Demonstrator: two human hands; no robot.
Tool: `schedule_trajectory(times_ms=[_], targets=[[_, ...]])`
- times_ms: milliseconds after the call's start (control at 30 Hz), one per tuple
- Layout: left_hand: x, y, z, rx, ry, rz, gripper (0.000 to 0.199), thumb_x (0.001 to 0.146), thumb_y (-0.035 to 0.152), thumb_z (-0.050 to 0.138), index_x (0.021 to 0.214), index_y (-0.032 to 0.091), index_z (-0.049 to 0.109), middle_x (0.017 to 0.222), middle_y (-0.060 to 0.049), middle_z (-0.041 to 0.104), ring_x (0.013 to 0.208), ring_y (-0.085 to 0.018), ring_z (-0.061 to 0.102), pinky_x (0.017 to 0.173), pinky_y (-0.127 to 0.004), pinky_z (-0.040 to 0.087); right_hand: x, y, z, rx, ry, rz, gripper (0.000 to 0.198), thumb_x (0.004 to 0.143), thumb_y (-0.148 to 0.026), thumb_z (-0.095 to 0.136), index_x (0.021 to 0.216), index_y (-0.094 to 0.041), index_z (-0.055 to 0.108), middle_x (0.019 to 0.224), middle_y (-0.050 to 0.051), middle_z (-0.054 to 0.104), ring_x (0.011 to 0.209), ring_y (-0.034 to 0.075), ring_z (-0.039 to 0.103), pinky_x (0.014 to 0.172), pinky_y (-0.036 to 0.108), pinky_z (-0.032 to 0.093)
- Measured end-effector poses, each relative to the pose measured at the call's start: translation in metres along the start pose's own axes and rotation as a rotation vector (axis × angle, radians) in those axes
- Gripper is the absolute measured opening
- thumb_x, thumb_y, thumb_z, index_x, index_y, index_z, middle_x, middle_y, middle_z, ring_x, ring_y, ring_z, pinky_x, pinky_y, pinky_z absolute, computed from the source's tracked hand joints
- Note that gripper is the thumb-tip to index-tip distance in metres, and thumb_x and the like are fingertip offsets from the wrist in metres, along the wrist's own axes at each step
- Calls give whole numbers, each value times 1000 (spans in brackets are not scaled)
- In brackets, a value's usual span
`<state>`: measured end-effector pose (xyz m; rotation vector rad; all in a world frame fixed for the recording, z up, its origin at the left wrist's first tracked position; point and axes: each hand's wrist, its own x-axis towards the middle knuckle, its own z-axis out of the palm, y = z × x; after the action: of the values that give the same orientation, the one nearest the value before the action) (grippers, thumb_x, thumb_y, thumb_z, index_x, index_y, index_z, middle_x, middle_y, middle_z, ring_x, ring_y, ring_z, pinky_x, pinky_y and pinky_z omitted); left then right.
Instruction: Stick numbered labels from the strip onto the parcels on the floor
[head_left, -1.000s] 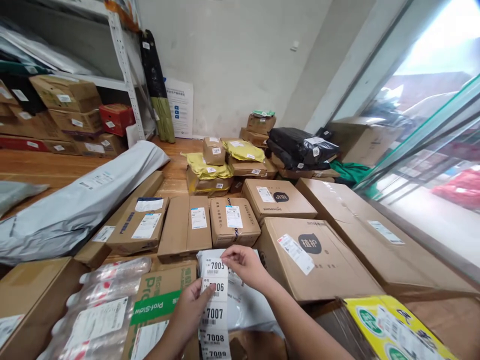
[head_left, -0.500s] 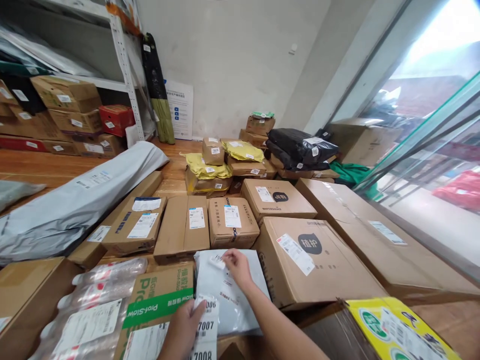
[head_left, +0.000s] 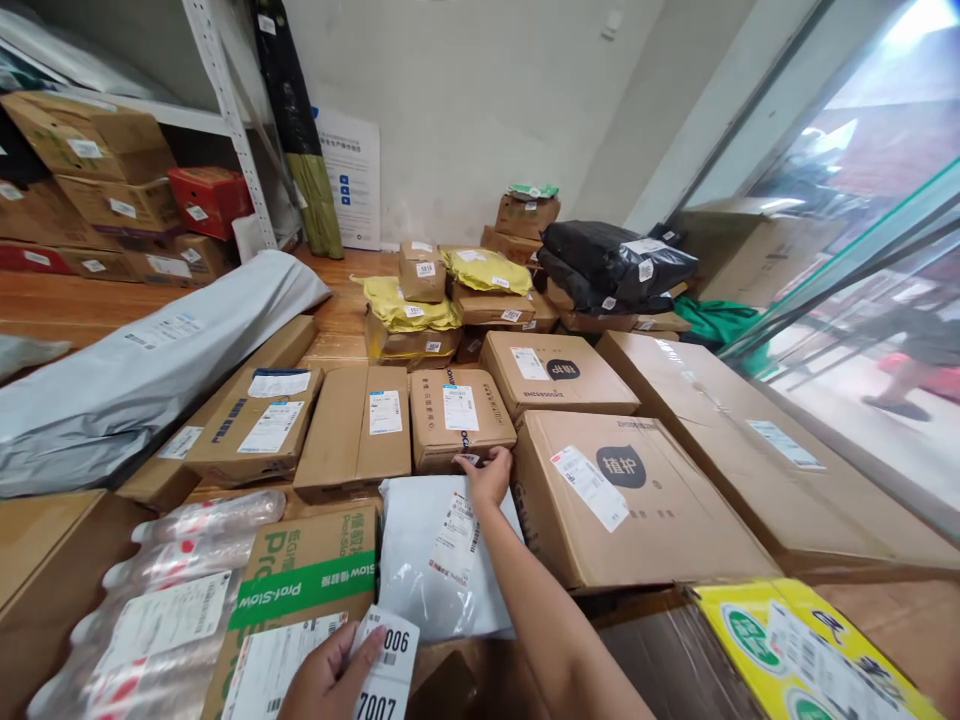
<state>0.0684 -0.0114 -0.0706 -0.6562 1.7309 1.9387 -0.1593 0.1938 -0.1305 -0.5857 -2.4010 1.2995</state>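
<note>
My left hand [head_left: 330,672] pinches a strip of white number labels [head_left: 388,655], printed with figures such as 7007, low in the view. My right hand [head_left: 489,475] is reaching forward, its fingers closed on a small white sticker [head_left: 466,459] at the front face of a small taped carton [head_left: 454,415]. Whether the sticker touches the cardboard I cannot tell. Under my right wrist lies a pale grey plastic mailer [head_left: 409,560] with a printed shipping label. Left of it stands a carton with a green Prof-Slow band [head_left: 307,582].
Brown cartons [head_left: 637,500] crowd the right side, beside a yellow box [head_left: 802,640]. Wrapped bottles [head_left: 187,560] and a long grey parcel [head_left: 150,360] lie left. Behind are yellow bags [head_left: 487,268], black bags [head_left: 607,265] and a loaded shelf [head_left: 232,120]. A person's leg shows beyond the glass.
My right hand has moved forward from above the grey mailer to the small carton's front, carrying the sticker. My left hand with the label strip has shifted slightly down and left.
</note>
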Motion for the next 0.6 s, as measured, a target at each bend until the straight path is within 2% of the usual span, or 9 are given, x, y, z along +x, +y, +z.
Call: schedule_trajectory(times_ms=[100, 200, 267, 300, 367, 433, 500, 567, 600], targets=[[1, 11, -2, -48, 5, 5, 65, 60, 77, 64, 83, 16, 60, 59, 1, 60, 55, -11, 47, 52, -21, 34, -1, -1, -12, 60, -99, -13, 21, 73, -34, 64, 85, -16, 62, 90, 10, 69, 83, 22, 62, 83, 36, 49], [6, 19, -3, -48, 32, 32, 72, 63, 74, 65, 107, 18, 55, 76, 1, 67, 71, -14, 55, 62, -21, 45, -32, -19, -37, 89, -57, -44, 38, 75, -31, 59, 109, -14, 63, 122, 18, 59, 115, 27, 54, 99, 42, 43], [9, 21, -1, -56, 47, 57, 72, 64, 73, 64, 110, 18, 54, 81, 2, 67, 80, -15, 56, 70, -19, 47, -67, -39, -58, 172, -139, -54, 42, 75, -37, 59, 111, -15, 62, 120, 17, 58, 109, 26, 55, 92, 40, 46], [10, 21, 1, -55, 65, 73, 69, 66, 73, 63, 108, 19, 54, 81, 2, 66, 83, -16, 56, 72, -19, 47, -86, -49, -68, 260, -306, -30, 38, 78, -43, 57, 102, -16, 65, 108, 14, 63, 96, 23, 59, 81, 37, 49], [11, 21, 5, -24, 88, 121, 64, 69, 71, 61, 107, 20, 55, 88, 2, 68, 90, -17, 57, 78, -19, 47, -120, -65, -86, 417, -794, 28, 41, 77, -54, 60, 94, -18, 68, 91, 9, 68, 81, 19, 61, 70, 32, 49], [12, 19, 9, 33, 83, 135, 63, 70, 71, 60, 106, 20, 56, 95, 0, 69, 94, -19, 58, 82, -21, 46, -139, -69, -95, 451, -989, 55, 41, 73, -54, 67, 92, -18, 70, 89, 8, 70, 81, 18, 63, 69, 29, 49], [13, 15, 11, 70, 60, 108, 65, 69, 73, 59, 105, 20, 57, 99, -1, 69, 97, -20, 59, 84, -22, 46, -136, -64, -94, 359, -891, 30, 37, 80, -51, 60, 90, -17, 71, 90, 9, 71, 84, 19, 64, 74, 31, 50], [14, 10, 12, 78, 38, 80, 64, 69, 74, 57, 103, 20, 58, 94, -1, 70, 93, -20, 59, 82, -22, 46, -109, -54, -83, 168, -675, -25, 31, 88, -36, 48, 90, -14, 70, 93, 12, 71, 90, 21, 64, 82, 36, 50], [14, 8, 12, 69, 33, 82, 63, 70, 74, 56, 102, 20, 59, 92, 0, 70, 92, -19, 59, 82, -22, 47, -89, -49, -75, 29, -548, -57, 25, 86, -25, 48, 91, -13, 70, 96, 12, 71, 95, 23, 63, 88, 38, 49]])
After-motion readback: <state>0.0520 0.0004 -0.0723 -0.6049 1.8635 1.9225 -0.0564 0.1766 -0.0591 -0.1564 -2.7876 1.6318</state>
